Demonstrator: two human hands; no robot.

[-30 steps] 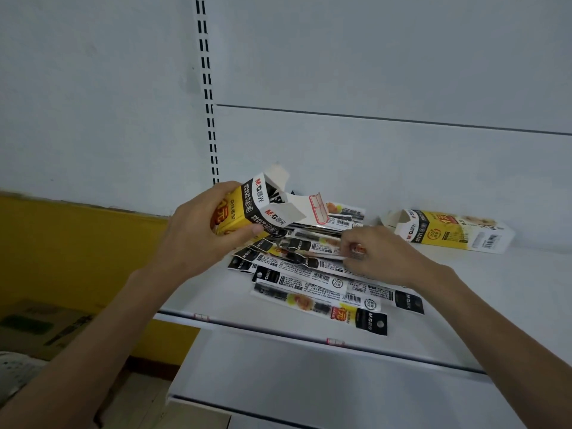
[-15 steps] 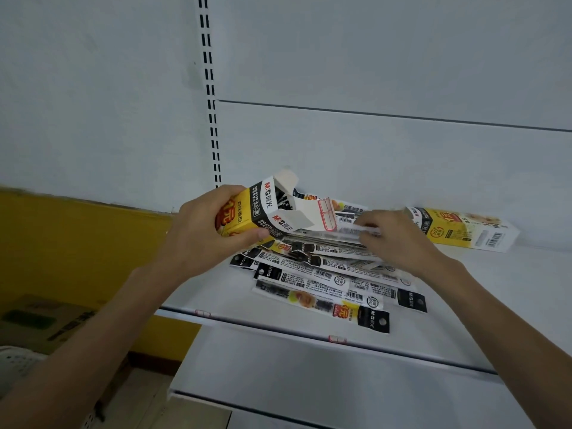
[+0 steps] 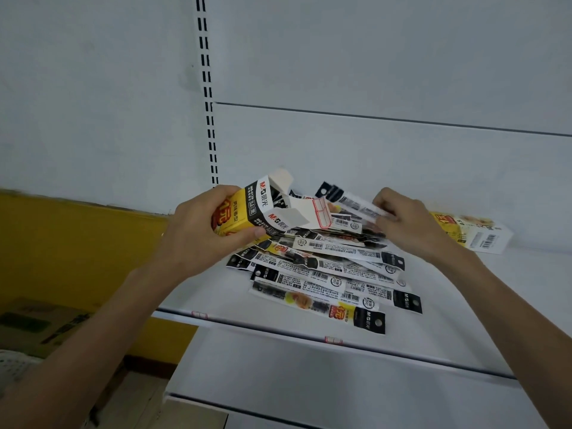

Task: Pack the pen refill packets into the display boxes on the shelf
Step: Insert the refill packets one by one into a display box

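Observation:
My left hand (image 3: pixel 201 230) grips a yellow, black and white display box (image 3: pixel 247 212), tilted with its flaps open toward the right. My right hand (image 3: pixel 405 224) pinches one pen refill packet (image 3: pixel 349 201), lifted above the pile with its black hanging tab pointing at the box opening. A loose pile of several refill packets (image 3: pixel 328 274) lies on the white shelf (image 3: pixel 216 298) under both hands. A second display box (image 3: pixel 476 232) lies on its side behind my right hand, partly hidden by it.
The white back panel (image 3: pixel 371 140) rises behind the shelf, with a slotted upright (image 3: pixel 206 88) at its left. A lower white shelf (image 3: pixel 309 382) juts out beneath. To the left are a yellow wall (image 3: pixel 62 243) and a cardboard carton (image 3: pixel 40 326) on the floor.
My right hand has pinched a packet off the pile, lifted it and swung it up toward the box opening. The box in my left hand stayed almost where it was.

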